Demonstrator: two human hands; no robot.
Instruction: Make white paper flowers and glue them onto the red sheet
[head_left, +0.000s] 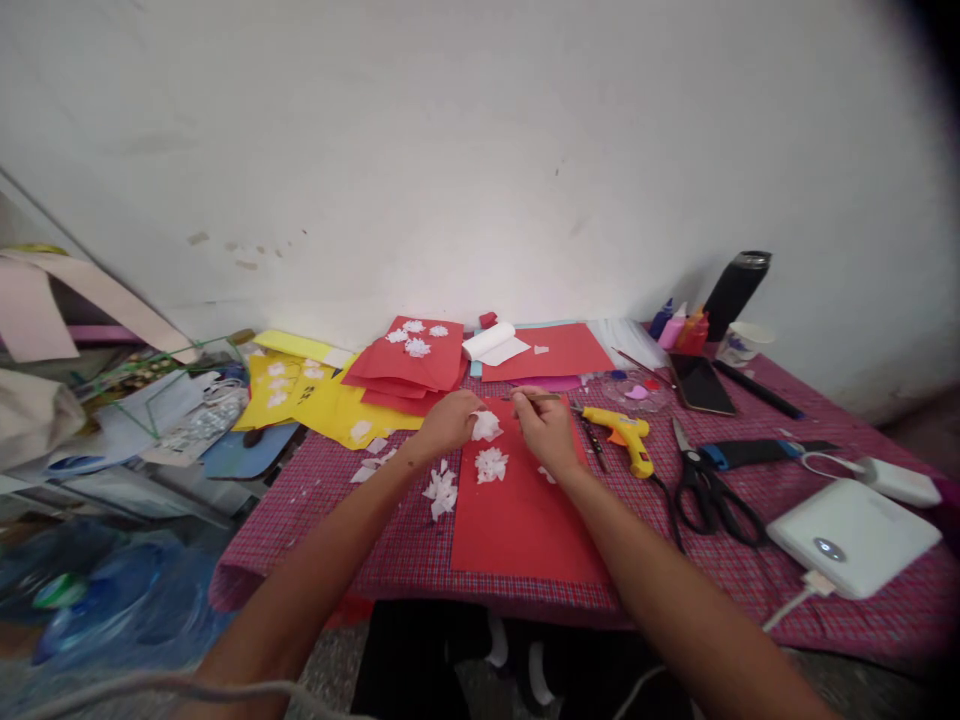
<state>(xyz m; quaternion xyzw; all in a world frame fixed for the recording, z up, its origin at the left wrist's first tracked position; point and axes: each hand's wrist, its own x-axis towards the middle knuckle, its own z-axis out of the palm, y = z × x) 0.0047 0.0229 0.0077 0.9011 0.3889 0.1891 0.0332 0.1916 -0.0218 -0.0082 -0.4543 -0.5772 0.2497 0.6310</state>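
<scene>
A red sheet of paper (517, 525) lies in front of me, with white crumpled-paper clusters (491, 465) on its left half. My left hand (450, 422) is closed at the sheet's upper left edge, beside the topmost white cluster (487, 426); what its fingertips hold, if anything, is too small to make out. Over the upper right of the sheet, my right hand (546, 432) is closed around a thin brownish stick (545, 397). Part of another white piece (547, 475) shows beside that wrist. Loose white paper pieces (441, 490) lie left of the sheet.
Right of the sheet lie a yellow glue gun (637, 440), black scissors (712, 495), a blue-black knife (750, 452), a phone (701, 383) and a white power bank (851, 535). Red sheets with white flowers (416, 350) and yellow paper (345, 405) sit behind to the left.
</scene>
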